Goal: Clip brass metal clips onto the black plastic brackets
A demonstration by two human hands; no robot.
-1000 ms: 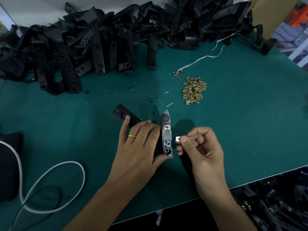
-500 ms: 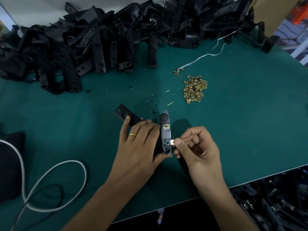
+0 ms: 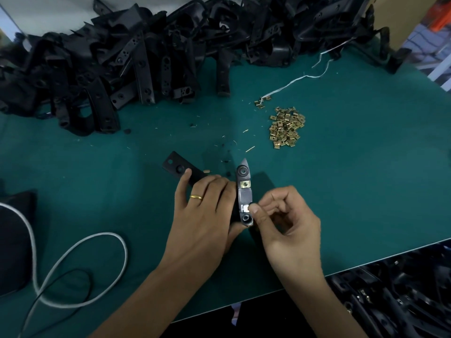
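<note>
My left hand (image 3: 207,213) grips a black plastic bracket (image 3: 244,196) at the middle of the green table, its flat arm sticking out to the upper left. One brass clip (image 3: 245,184) sits on the bracket's upper slot. My right hand (image 3: 285,223) pinches a second clip (image 3: 244,207) between thumb and forefinger, and that clip lies against the bracket's lower slot. A loose heap of brass clips (image 3: 286,126) lies on the table beyond my hands, to the right.
A large pile of black brackets (image 3: 151,57) fills the back of the green table (image 3: 366,167). A white cable (image 3: 80,259) loops at the left beside a black object (image 3: 12,240). A bin of black parts (image 3: 395,296) sits below the table's front edge at right.
My right hand has moved left, bringing the clip from beside the bracket onto its lower slot. My left hand has kept its hold on the bracket.
</note>
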